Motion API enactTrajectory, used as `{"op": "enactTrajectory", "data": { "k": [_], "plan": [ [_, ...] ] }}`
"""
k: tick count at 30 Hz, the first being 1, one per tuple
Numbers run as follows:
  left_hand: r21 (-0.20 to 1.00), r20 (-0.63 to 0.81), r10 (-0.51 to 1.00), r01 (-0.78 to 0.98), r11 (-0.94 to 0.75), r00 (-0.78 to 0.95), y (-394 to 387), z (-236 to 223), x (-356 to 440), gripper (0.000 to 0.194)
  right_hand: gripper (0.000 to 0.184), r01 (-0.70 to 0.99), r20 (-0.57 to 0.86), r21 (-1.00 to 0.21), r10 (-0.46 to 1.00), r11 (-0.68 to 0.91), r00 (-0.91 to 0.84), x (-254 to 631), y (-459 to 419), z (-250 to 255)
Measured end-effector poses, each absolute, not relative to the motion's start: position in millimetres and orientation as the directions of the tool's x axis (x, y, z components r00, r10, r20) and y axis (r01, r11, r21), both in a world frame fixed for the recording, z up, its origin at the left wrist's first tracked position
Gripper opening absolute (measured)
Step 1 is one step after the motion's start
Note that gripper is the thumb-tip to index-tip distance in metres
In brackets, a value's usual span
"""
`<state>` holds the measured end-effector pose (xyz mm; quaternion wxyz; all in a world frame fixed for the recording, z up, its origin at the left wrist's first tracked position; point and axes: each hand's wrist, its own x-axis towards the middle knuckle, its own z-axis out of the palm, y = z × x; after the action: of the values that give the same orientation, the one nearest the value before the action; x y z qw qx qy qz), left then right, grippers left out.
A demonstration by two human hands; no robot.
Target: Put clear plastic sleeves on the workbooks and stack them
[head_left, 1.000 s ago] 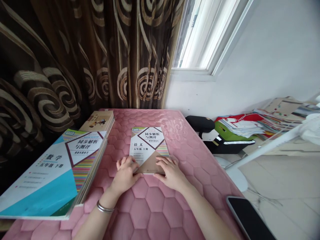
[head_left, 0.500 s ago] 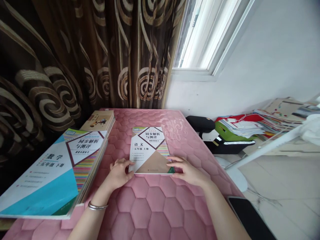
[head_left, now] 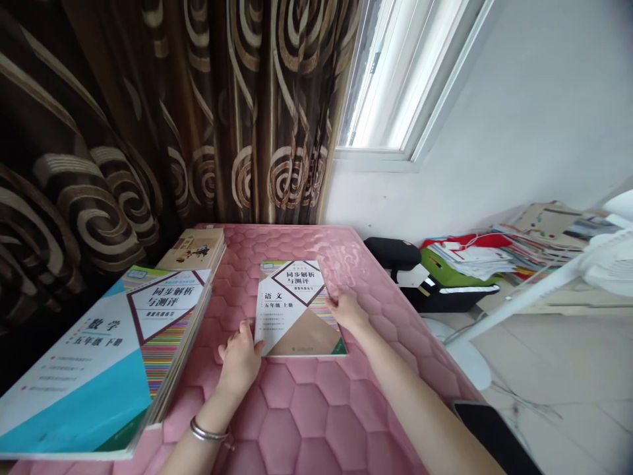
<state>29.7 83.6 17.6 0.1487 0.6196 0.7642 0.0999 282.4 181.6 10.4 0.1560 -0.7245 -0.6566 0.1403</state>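
A workbook (head_left: 291,330) with a white, brown and striped cover lies flat and closed on the pink quilted table cover (head_left: 316,409). Beside its lower left corner is my left hand (head_left: 241,359), the thumb touching the edge and the other fingers apart from it. My right hand (head_left: 349,310) is at the workbook's right edge, about midway up, with its fingers bent together around that edge. The fingertips of the right hand are partly hidden. On my left wrist sits a silver bangle (head_left: 208,434).
To the left rises a stack of books topped by a blue and white workbook (head_left: 99,376), with a tan book (head_left: 190,247) behind. A dark phone (head_left: 489,429) rests at the right edge. Beyond stand a white lamp (head_left: 524,300), bags and papers (head_left: 459,257). A curtain (head_left: 198,119) hangs behind.
My right hand has moved up along the workbook's right edge, off the lower right corner, and its fingers have bent in. My left hand has turned slightly. The view has tilted a little upward.
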Motion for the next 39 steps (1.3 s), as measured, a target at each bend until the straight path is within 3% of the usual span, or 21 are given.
{"op": "enactTrajectory", "data": {
  "k": [8,12,16,19,22,25,28,32,36,39],
  "plan": [
    [0.364,-0.083,0.975,0.905,0.221,-0.205,84,12,26,0.036,0.039,0.912,-0.113,-0.348,0.975,-0.218,0.19,271,224,21],
    [0.316,0.058,0.962,0.919,0.236,-0.267,93,10,10,0.032,0.035,0.894,-0.185,-0.404,0.975,-0.192,0.125,277,204,20],
    [0.193,0.245,0.925,0.95,0.246,-0.289,96,15,0,0.028,0.044,0.877,-0.25,-0.46,0.968,-0.138,0.021,280,167,13],
    [0.068,0.304,0.924,0.972,0.223,-0.233,85,21,10,0.028,0.047,0.935,-0.125,-0.34,0.99,-0.099,0.059,283,157,13],
    [0.031,0.178,0.974,0.99,0.136,-0.139,72,24,28,0.028,0.043,0.977,0.106,-0.203,0.991,-0.06,0.082,289,171,15],
    [0.089,0.043,0.998,0.995,0.052,-0.056,67,24,39,0.029,0.049,0.976,0.147,-0.219,0.989,0.019,0.013,294,197,13],
    [0.142,0.023,0.998,0.989,0.048,-0.052,67,22,40,0.026,0.045,0.964,0.096,-0.262,0.995,0.045,-0.02,297,214,8],
    [0.297,0.157,0.983,0.954,0.042,-0.093,69,12,36,0.031,0.041,0.967,0.11,-0.254,0.994,0.029,-0.001,305,211,5],
    [0.532,0.366,0.926,0.836,-0.13,-0.089,85,-4,24,0.029,0.042,0.973,0.131,-0.221,0.986,-0.073,0.104,316,182,5],
    [0.639,0.382,0.921,0.74,-0.209,-0.07,109,-14,11,0.035,0.038,0.978,0.184,-0.166,0.97,-0.127,0.157,318,153,1]
  ]
}}
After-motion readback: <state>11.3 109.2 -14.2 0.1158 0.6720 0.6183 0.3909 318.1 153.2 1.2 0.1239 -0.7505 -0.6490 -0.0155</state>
